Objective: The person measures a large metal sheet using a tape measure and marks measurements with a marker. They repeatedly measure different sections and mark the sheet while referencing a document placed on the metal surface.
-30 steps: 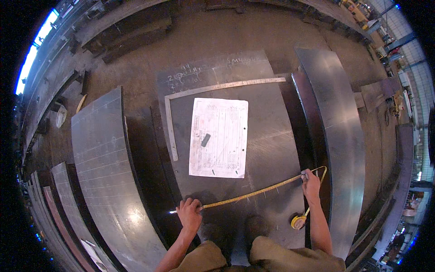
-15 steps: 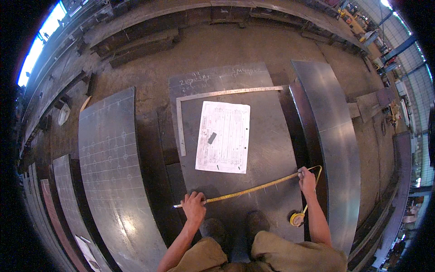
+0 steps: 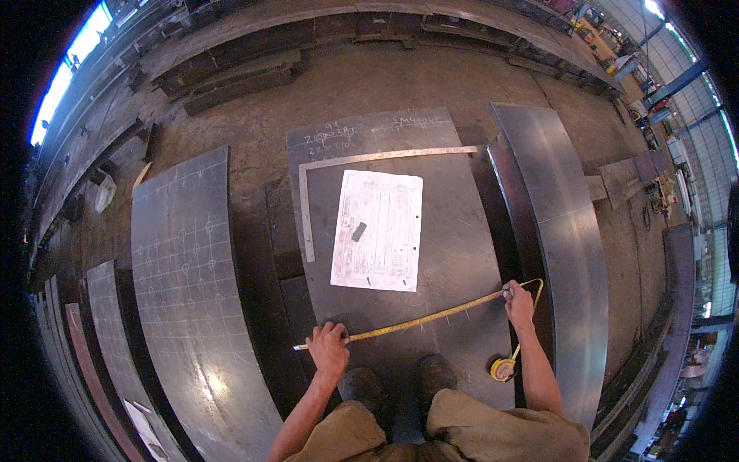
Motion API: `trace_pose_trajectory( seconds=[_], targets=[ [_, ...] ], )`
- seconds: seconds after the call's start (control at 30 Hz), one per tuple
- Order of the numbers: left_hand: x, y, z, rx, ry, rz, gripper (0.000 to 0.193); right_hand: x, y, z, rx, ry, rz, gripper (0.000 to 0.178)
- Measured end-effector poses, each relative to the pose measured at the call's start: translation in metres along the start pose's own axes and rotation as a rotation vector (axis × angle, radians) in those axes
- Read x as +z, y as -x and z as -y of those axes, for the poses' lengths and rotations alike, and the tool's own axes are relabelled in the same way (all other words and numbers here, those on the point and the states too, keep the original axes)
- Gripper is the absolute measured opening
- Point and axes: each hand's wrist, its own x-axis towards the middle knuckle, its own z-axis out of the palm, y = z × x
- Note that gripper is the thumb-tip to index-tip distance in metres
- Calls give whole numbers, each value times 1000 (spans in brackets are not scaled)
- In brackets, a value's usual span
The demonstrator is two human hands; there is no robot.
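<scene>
A yellow tape measure blade [image 3: 423,318] stretches across the lower part of a dark steel plate [image 3: 454,239]. My left hand [image 3: 329,350] pinches it close to its metal-tipped end, at the plate's left edge. At the right edge, my right hand [image 3: 519,301] grips the blade between its fingers. Beyond that hand the blade loops over and runs down to the round yellow tape case [image 3: 503,369], which hangs or rests beside my right forearm; which of the two I cannot tell. White printed drawing sheets [image 3: 385,262] lie on the plate with a small dark block [image 3: 359,232] on top.
An L-shaped steel square [image 3: 385,155] lies around the sheets' far and left sides. Marked plates with chalk grid lines [image 3: 185,254] stand to the left. A long steel plate [image 3: 560,200] runs along the right. Heavy beams [image 3: 308,31] cross the far side. My boots [image 3: 437,376] are on the plate.
Both hands keep their hold on the tape. The whole scene shifts very slightly in the view; otherwise nothing visibly moves.
</scene>
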Motion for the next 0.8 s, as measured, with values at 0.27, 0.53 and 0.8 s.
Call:
trace_pose_trajectory(
  seconds=[0.27,0.53,0.8],
  targets=[
    [2,-2,-5,15,18,-4,18,7,-5,-27,66,-109,16,10],
    [-1,4,7,7,-1,-38,17,-2,1,11,-56,72,-5,11],
    [2,-2,-2,20,-31,-40,16,20,-6,-23,-60,-32,-83,6]
  ],
)
